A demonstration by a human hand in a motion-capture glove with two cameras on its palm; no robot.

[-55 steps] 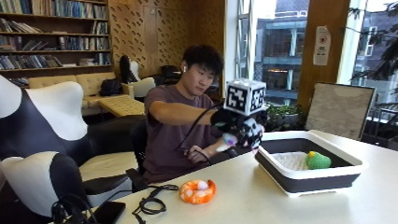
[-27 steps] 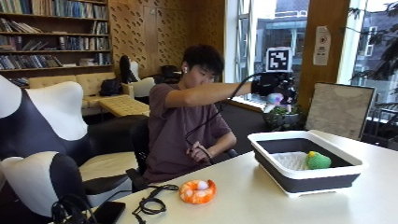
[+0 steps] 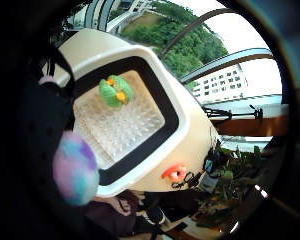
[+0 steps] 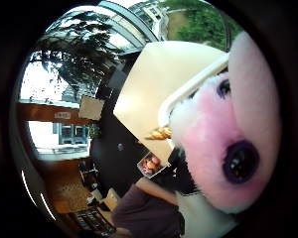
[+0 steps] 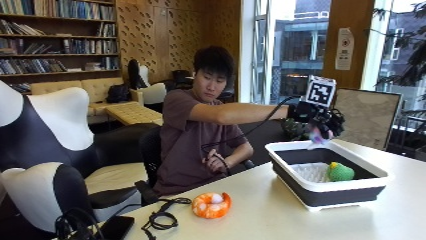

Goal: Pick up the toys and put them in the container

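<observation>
On the surface [image 5: 279, 220] near its left edge an orange toy [image 5: 211, 205] lies unpicked, well apart from the container [image 5: 326, 192]; above that container's far rim the right hand [image 5: 318, 120] holds a pastel plush toy [image 5: 317, 136], its grip curled around it; a green toy [image 5: 341, 172] already sits inside; by my judgement, one in, one about to be dropped, one left.
</observation>
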